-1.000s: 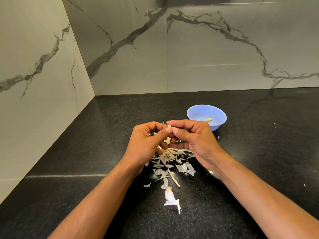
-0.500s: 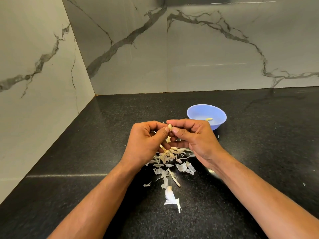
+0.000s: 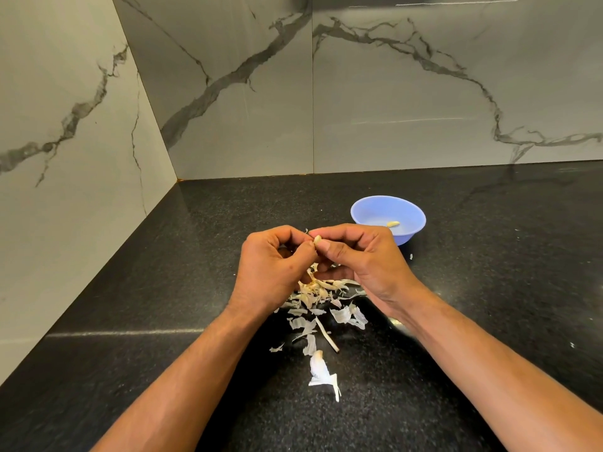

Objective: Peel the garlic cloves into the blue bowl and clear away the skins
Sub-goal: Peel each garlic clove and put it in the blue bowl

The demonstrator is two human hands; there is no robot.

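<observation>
Both hands raised above the black granite counter (image 3: 163, 288), fingertips meeting. Left hand (image 3: 270, 265) and right hand (image 3: 362, 259) each have fingers curled, thumb and forefinger pinching one garlic clove (image 3: 317, 239) between them — only its pale tip shows. Blue bowl (image 3: 368, 207) sits just behind the right hand; one peeled clove (image 3: 393, 224) inside. Garlic skins (image 3: 321, 308) scattered on the counter beneath the hands — some hidden by them.

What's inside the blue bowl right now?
One peeled clove lies in the blue bowl. The right hand covers the bowl's near rim, so anything there is hidden.
</observation>
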